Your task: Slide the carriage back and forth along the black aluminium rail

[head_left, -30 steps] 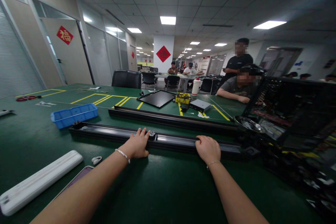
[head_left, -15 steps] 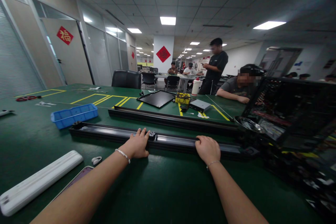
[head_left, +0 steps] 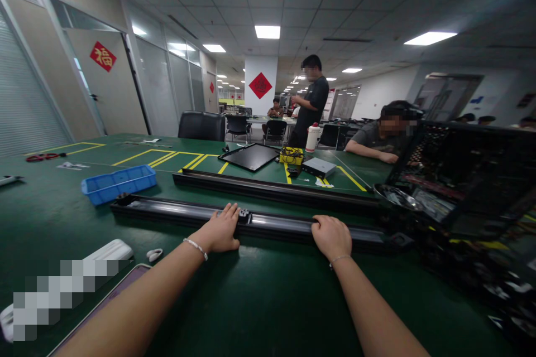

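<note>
A long black linear rail [head_left: 276,224] with a shiny inner channel lies across the green table in front of me. A small metal-topped block [head_left: 244,216] sits in its channel near the middle. My left hand [head_left: 223,228] rests over the rail just left of this block, fingers stretched out and thumb on the near side; whether it touches the block I cannot tell. My right hand [head_left: 334,236] grips the rail further right, its fingers curled over the edge and their tips hidden. Behind it lies a second long black rail [head_left: 268,189], roughly parallel.
A blue bin [head_left: 119,183] stands beyond the rail's left end. A white bar-shaped object [head_left: 111,251], an earbud case [head_left: 154,255] and a phone [head_left: 121,287] lie near left. An open black computer case [head_left: 473,173] stands at right; a person [head_left: 377,142] leans behind it.
The standing person in the background has moved left. My left hand has shifted very slightly to the right along the rail; my right hand stays in place.
</note>
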`<state>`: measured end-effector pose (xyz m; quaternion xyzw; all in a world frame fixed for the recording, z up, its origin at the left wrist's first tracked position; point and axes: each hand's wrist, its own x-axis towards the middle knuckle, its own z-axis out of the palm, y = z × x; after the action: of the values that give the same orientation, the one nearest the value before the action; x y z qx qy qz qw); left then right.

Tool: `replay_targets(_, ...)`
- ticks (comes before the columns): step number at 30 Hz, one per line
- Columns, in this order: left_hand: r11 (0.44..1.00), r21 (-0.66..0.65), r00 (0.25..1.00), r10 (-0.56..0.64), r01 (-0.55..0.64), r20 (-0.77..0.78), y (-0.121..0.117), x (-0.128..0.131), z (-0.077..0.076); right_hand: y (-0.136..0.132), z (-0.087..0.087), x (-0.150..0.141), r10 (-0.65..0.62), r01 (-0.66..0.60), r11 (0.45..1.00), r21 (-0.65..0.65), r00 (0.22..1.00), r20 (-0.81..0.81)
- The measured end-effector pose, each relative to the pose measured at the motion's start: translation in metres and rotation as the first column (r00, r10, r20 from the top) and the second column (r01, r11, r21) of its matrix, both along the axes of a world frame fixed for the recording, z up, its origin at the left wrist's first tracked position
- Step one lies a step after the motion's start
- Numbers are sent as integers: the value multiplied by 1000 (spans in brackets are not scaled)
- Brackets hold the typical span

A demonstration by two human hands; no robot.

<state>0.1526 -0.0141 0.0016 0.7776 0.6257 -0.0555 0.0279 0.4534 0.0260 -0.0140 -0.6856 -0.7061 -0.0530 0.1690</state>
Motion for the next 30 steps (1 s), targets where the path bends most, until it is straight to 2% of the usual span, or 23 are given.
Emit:
replay_targets(5, 1000, 24, 1000, -14, 14, 12, 0, -2, -4, -2, 1, 0, 7, -7, 1000, -12, 1000, -4)
replay_targets(30, 1000, -10, 1000, 23, -23, -8, -2, 9, 5, 2, -3, 1, 7, -7, 1000, 13, 1000, -9)
